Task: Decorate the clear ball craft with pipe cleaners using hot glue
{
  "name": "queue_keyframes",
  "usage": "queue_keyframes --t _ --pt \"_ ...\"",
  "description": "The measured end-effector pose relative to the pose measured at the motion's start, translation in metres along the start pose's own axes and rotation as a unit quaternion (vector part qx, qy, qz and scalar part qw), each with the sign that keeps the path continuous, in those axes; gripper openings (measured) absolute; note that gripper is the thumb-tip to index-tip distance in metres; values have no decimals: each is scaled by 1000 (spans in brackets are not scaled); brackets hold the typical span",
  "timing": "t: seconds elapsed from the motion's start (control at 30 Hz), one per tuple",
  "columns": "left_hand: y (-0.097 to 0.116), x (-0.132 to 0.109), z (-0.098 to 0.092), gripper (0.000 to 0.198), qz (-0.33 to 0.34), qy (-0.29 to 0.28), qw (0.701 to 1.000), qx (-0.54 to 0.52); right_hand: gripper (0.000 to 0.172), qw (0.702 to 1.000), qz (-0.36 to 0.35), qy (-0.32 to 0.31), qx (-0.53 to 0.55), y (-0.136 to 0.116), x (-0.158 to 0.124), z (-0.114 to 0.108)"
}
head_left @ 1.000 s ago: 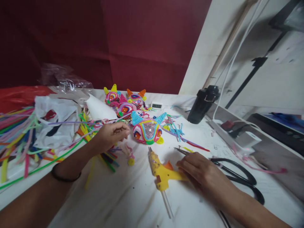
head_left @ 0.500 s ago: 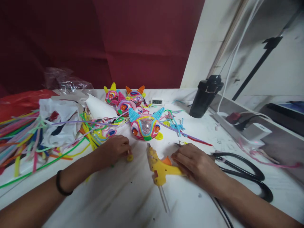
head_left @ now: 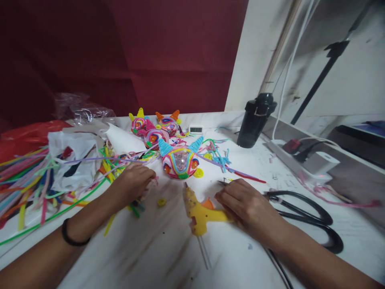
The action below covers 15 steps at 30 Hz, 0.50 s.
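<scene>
My right hand (head_left: 246,206) is closed around the handle of a yellow hot glue gun (head_left: 197,214), which lies on the table with a clear glue stick (head_left: 205,252) out of its back. Scissors with black loop handles (head_left: 313,212) run under this hand, a dark tip showing past the fingers. My left hand (head_left: 134,182) has its fingers pinched by a small pinkish bit, too blurred to name. A yellow coiled disc (head_left: 161,202) lies apart on the table. Behind is a colourful pipe-cleaner animal head (head_left: 181,160) with blue horns.
Several similar heads (head_left: 156,137) stand at the back by a small digital clock (head_left: 196,129). Loose pipe cleaners (head_left: 25,180) and a white packet (head_left: 73,158) fill the left. A black bottle (head_left: 255,120) and a power strip (head_left: 315,170) are on the right.
My left hand has let go of the yellow disc and moved left and slightly back to a pinkish bit. My right hand stays on the glue gun. The whole view has shifted slightly.
</scene>
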<state>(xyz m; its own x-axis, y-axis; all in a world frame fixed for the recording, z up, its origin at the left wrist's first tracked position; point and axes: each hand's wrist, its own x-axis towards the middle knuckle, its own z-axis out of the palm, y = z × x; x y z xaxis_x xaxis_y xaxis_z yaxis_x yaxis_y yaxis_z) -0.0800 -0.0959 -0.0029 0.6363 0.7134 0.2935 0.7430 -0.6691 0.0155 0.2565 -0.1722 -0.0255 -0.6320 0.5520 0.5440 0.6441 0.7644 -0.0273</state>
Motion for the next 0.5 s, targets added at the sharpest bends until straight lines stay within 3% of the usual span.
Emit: queue_keyframes --t 0.13,0.3,0.5 --pt "2 -4 6 25 -13 0 1000 6 20 1000 4 -12 8 1 -2 3" --pt "30 -16 17 22 30 -74 996 -46 22 1000 3 5 17 1 -4 7" --pt "40 -17 22 10 -24 -112 991 -63 21 999 -2 7 37 2 -6 11"
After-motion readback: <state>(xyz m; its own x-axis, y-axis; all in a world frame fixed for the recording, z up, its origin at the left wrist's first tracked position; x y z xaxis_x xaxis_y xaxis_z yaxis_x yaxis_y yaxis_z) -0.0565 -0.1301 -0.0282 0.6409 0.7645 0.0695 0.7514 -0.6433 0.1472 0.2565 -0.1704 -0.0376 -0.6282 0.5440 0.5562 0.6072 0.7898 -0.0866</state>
